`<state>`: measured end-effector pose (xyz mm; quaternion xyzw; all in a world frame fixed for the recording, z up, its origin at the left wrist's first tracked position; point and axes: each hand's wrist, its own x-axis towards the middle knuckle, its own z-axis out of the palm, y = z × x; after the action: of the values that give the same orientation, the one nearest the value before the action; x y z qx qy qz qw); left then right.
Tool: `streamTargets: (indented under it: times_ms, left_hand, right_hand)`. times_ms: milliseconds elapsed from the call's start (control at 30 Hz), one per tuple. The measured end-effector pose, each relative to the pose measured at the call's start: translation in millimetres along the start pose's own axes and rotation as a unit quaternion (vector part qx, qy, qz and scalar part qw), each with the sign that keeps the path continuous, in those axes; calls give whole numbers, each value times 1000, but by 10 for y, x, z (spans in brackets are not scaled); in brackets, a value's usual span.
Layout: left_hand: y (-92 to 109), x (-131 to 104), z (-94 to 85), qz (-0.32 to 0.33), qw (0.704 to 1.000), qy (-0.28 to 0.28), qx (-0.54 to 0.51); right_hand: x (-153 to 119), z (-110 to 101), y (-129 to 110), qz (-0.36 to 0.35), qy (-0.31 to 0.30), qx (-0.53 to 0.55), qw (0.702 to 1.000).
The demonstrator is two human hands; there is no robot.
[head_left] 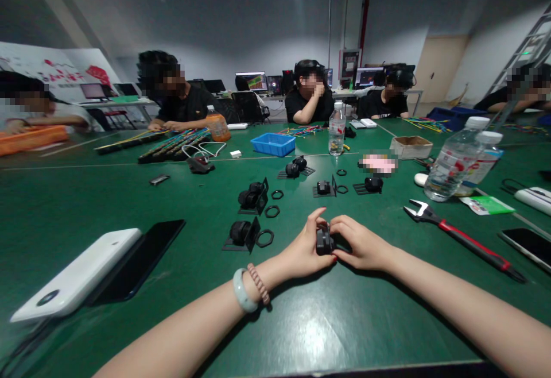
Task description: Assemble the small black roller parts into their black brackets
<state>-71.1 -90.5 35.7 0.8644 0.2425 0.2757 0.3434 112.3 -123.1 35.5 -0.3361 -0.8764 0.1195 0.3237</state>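
Between both hands, just above the green table [193, 326], is a small black plastic fitting [323, 241]. My left hand [312, 246] is closed around its left side, thumb below and index finger raised. From the right, my right hand [361, 245] pinches the same fitting with thumb and fingers. A dark curved edge shows beneath the right fingers; I cannot tell whether it is a separate ring. Beyond the hands lie similar black fittings on flat slotted brackets, including one at the left [240, 232] and one further right [373, 185]. Black hexagonal ring nuts, such as this nut [264, 238], lie beside them.
An adjustable wrench [467, 240] with red-black handle lies right, near water bottles [451, 159] and a phone [529, 246]. At left are a white power bank [81, 272] and a black phone [142, 260]. A blue tray [273, 145] stands further back. Several people sit around the table.
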Motion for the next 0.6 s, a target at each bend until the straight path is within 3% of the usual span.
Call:
streamTargets:
  times_ms: [600]
  left_hand:
    - [11,6,-6,-4,1000,5,2]
  right_hand:
    - [-11,-36,6,13,4,0,1000]
